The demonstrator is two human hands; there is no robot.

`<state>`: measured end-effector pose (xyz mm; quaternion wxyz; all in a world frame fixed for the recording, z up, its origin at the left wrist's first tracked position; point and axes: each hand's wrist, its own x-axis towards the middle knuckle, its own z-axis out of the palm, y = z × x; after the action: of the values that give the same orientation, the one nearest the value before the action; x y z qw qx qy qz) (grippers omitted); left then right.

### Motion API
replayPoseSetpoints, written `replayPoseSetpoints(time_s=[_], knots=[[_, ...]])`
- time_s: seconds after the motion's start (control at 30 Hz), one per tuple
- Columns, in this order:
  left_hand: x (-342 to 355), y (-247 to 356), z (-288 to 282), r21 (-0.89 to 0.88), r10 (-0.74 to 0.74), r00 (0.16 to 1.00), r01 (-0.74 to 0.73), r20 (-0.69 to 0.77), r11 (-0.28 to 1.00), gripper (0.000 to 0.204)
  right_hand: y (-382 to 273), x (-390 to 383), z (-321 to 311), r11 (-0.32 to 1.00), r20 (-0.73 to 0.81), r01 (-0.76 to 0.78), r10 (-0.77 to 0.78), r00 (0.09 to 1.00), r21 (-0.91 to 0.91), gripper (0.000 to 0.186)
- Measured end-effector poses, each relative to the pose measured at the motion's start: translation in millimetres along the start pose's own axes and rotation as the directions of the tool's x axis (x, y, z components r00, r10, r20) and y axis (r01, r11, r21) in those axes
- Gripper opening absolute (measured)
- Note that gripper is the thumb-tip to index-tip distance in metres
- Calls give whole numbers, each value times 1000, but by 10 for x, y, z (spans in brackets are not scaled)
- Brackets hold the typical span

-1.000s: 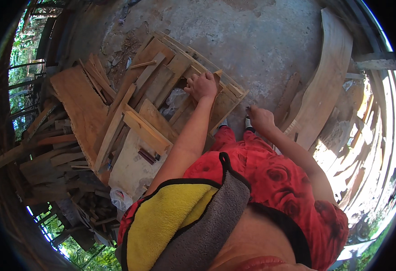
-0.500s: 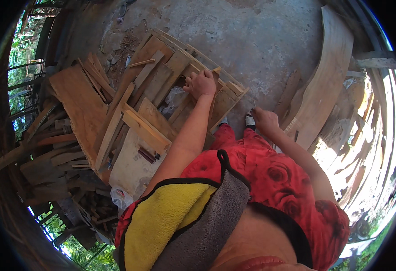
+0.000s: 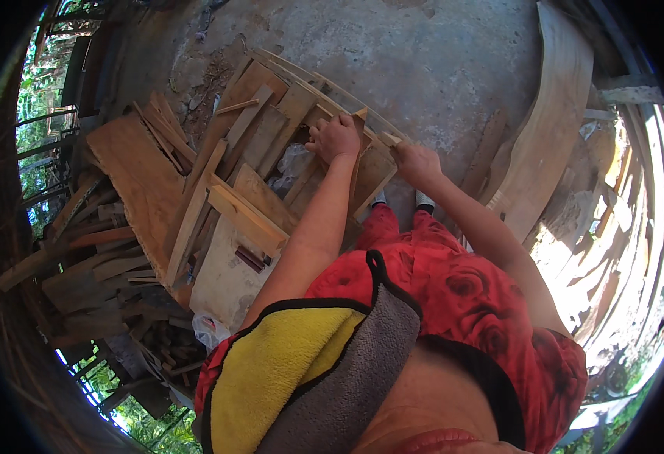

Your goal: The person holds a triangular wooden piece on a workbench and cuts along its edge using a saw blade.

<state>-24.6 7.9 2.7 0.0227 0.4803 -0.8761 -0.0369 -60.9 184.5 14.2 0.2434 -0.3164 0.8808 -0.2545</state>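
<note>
Right hand of mine has swung in from over floor to corner of wooden bench; my left hand stays put. 2 hands now near each other. Left fingers curled beside brown board at bench's near end; right fingers bunched. Cannot tell what either grasps. Clear plastic bag left of brown board.

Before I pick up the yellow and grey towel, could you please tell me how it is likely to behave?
The towel will probably be floppy, as it drapes in a soft fold. It looks light for its size, being only cloth. Its fuzzy surface suggests it should not be very slippery.
</note>
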Motion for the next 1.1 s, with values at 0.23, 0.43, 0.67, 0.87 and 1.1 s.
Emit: replayPoseSetpoints(time_s=[0.23, 0.43, 0.67, 0.87, 1.1], knots=[[-40, 4, -99, 36, -10, 998, 8, 66, 999, 43, 440, -876, -131, 989, 139, -77, 94, 986, -123, 23], [-23, 85, -43, 60, 19, 998, -23, 58, 998, 43, 76, 214, 115, 999, -30, 37, -38, 999, -29, 31], [-5, 16, 30, 50, 11, 1000, -10, -12, 999, 41, 39, 36, 77, 999, -46, 36, -37, 998, -11, 26], [-28, 46, -77, 57, -5, 996, 0, 90, 998, 44, 449, -805, 18, 993, 109, -88, 96, 989, -74, 30], [-2, 61, 42, 89, 50, 999, -49, -14, 995, 41, 22, 269, 121, 997, -81, 64, -61, 995, 35, 29]])
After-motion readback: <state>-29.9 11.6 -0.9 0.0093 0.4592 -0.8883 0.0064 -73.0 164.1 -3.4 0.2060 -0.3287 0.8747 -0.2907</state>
